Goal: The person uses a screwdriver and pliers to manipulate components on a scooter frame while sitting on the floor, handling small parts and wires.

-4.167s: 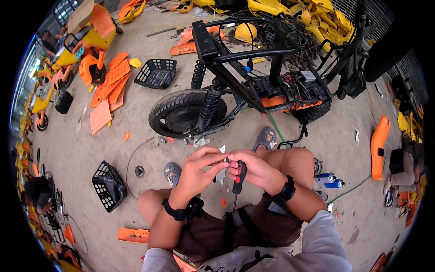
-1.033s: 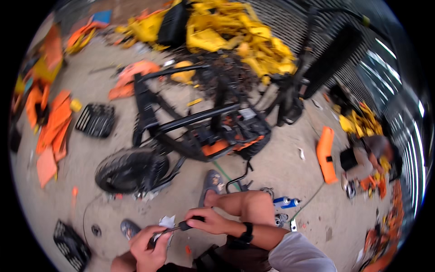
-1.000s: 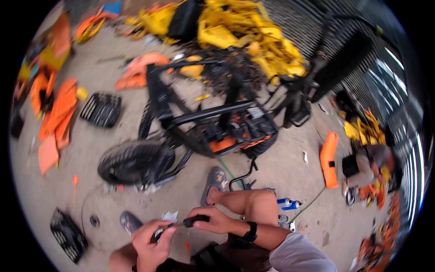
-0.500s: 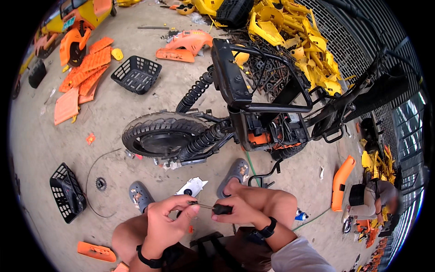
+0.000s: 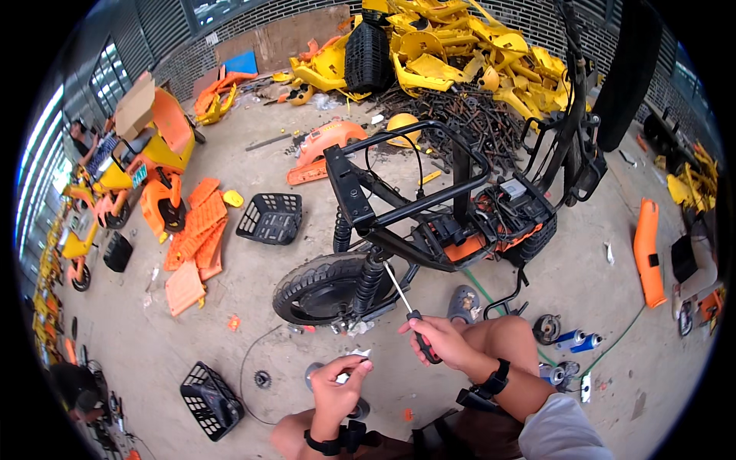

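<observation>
My right hand (image 5: pixel 433 337) grips a red-and-black screwdriver (image 5: pixel 425 347), its long shaft angled up to the top of the scooter's rear shock absorber (image 5: pixel 366 285), whether touching I cannot tell. My left hand (image 5: pixel 343 377) is closed in a pinch on something small and dark, too small to name, with a crumpled white scrap just behind it. Above my hands stands a stripped black scooter frame (image 5: pixel 410 134), with wiring and an orange part in its base and a fat black tyre (image 5: pixel 295 297) below the shock.
Black baskets (image 5: pixel 211 400) lie lower left and upper left. Orange panels (image 5: pixel 195 238), a yellow parts pile (image 5: pixel 460 46), metal scrap (image 5: pixel 445 115), spray cans (image 5: pixel 576 343), a sprocket (image 5: pixel 262 379) and an orange panel (image 5: pixel 648 253) surround me. Other people are at the left (image 5: pixel 88 142) and right (image 5: pixel 698 276).
The screwdriver, earlier held between both hands, is now in my right hand alone, raised toward the shock with its shaft pointing away from me. My left hand has separated from it. The view has turned.
</observation>
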Demonstrator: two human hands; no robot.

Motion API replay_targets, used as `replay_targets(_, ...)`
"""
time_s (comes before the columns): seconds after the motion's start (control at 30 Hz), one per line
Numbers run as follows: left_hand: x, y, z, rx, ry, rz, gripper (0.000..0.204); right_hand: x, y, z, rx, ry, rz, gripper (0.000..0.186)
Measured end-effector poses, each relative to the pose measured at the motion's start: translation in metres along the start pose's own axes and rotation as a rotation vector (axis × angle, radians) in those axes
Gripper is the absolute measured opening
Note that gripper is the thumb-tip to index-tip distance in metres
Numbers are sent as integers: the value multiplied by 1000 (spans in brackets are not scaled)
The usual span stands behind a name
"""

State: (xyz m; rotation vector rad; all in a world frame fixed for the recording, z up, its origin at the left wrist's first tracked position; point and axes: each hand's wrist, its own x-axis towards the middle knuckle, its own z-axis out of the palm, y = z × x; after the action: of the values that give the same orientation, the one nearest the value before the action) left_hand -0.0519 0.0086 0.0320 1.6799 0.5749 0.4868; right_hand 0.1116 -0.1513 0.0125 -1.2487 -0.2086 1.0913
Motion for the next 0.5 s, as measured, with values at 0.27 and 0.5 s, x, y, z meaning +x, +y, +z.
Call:
replay_targets(0.27, -4, 8, 11, 58, -88, 95, 6, 1, -9, 8, 58, 18, -8, 39)
replay_targets(0.5, -7, 16, 21, 67, -97, 107, 6, 1, -9, 8, 88, -7, 3, 38)
